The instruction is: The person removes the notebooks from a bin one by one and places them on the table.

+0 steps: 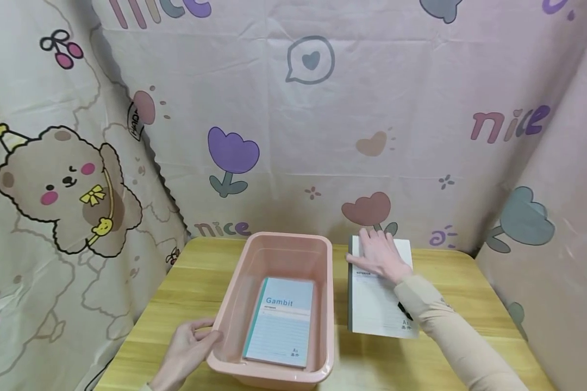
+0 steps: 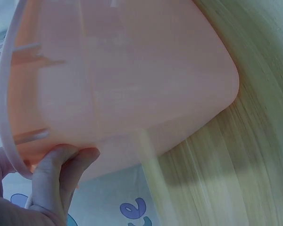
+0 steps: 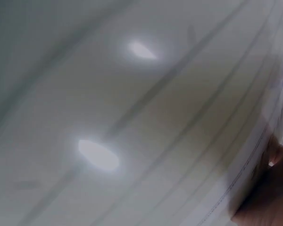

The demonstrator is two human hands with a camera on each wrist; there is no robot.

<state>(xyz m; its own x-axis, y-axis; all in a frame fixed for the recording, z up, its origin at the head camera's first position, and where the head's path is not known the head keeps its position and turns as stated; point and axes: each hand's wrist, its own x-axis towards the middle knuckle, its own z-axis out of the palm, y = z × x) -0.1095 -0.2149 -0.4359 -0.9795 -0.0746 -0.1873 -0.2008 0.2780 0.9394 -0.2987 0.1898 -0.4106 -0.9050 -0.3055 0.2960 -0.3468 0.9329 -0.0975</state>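
Note:
My left hand point(image 1: 188, 347) grips the near-left corner of the pink plastic bin's rim point(image 1: 216, 339); in the left wrist view, fingers point(image 2: 68, 165) curl against the bin's outer wall point(image 2: 132, 80). A pale blue notebook point(image 1: 283, 320) labelled "Gambit", with a teal spine, lies inside on the bin's floor. Right of the bin, my right hand point(image 1: 379, 255) rests across the upper part of a second, white notebook point(image 1: 376, 307) with a grey spine. Its fingers are extended toward the top edge, the thumb out at the spine side. In the right wrist view, the hand point(image 3: 269, 193) shows only at the lower right edge.
A light wooden table point(image 1: 450, 293) carries the bin and runs back to a patterned curtain point(image 1: 293, 136) with printed flowers and hearts. More curtain hangs along the left and right sides. Blurred pale surface with grey lines fills most of the right wrist view.

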